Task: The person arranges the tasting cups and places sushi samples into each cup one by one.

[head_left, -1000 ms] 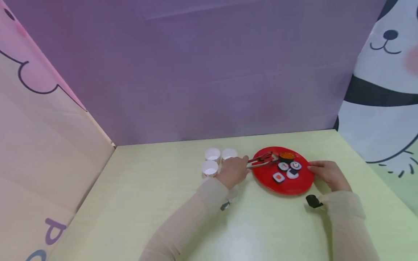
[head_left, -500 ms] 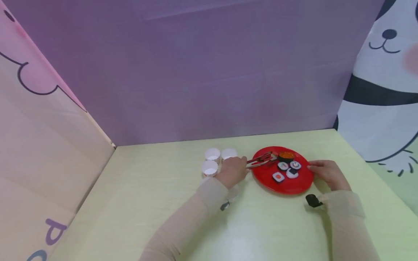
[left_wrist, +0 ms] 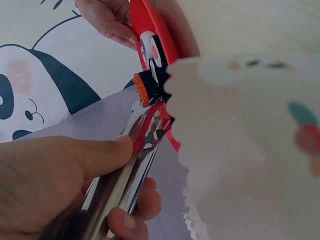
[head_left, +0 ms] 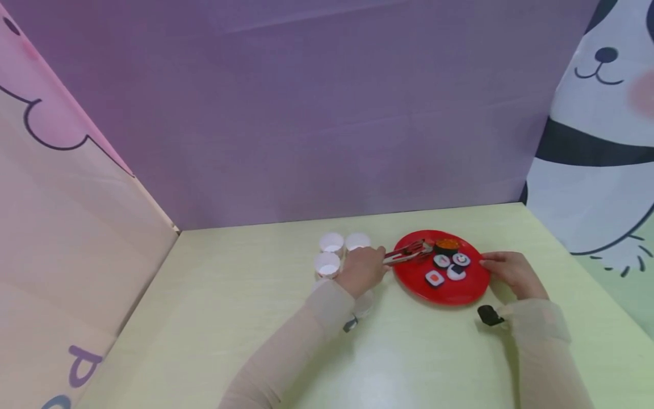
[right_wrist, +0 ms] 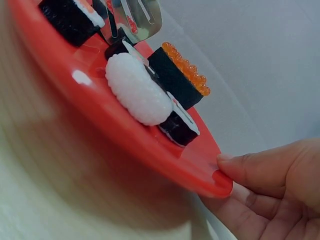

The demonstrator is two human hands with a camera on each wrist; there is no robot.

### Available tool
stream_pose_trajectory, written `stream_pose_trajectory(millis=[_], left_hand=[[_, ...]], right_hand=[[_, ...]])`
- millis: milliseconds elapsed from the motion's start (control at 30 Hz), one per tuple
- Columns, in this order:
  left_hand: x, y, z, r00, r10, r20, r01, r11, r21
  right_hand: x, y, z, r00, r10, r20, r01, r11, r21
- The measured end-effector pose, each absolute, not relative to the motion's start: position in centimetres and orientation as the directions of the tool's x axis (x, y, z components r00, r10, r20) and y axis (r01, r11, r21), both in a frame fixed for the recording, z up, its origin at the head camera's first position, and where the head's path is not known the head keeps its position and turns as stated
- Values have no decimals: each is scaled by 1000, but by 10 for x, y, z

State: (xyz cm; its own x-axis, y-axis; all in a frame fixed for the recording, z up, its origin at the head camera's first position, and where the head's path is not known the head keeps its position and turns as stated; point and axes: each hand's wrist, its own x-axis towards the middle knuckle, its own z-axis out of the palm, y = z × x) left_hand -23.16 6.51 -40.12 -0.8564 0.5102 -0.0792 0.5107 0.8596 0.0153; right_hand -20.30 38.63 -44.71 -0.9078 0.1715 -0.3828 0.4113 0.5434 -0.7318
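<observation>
My left hand (head_left: 361, 271) grips metal tongs (left_wrist: 127, 185), thumb on one side and fingers curled on the other. Their slotted ends (right_wrist: 142, 17) reach over the left part of a red plate (head_left: 460, 294), close to the sushi; I cannot tell whether they touch a piece. On the plate lie several toy sushi pieces: one topped with orange roe (head_left: 447, 245), a white rice piece with a black band (right_wrist: 137, 90), a squarish roll with an orange centre (head_left: 435, 278) and small round rolls (head_left: 461, 259). My right hand (head_left: 511, 271) pinches the plate's right rim between thumb and fingers.
Several white paper cups (head_left: 327, 264) stand left of the plate, partly hidden by my left hand and sleeve. One scallop-edged paper cup (left_wrist: 250, 140) looms close in the left wrist view. A purple backdrop (head_left: 327, 113) rises behind the pale table (head_left: 230, 318).
</observation>
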Motion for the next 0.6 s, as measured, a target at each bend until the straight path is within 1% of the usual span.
stream_pose_trajectory(millis=[333,600], left_hand=[[-233,59,-399,-847,530,-46,530,848,14],[-233,52,-395,-855,519,-17,518,855,26]], right_hand=[[-202,386,-446,-914,163,-372,398,547,-737],[-202,387,-448,-920,167,-354,385,554,-739]])
